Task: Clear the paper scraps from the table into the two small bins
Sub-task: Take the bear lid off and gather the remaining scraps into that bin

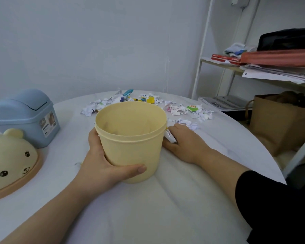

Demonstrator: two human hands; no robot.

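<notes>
White table (148,208), paper scraps (202,115) across far side, blue bin (26,117) and bear-face lid (11,161) left

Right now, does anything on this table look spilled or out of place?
Yes. Torn paper scraps and coloured wrappers lie scattered across the far side of the table. The bear-face lid lies off the yellow bin, at the left edge, leaving the bin open.
</notes>
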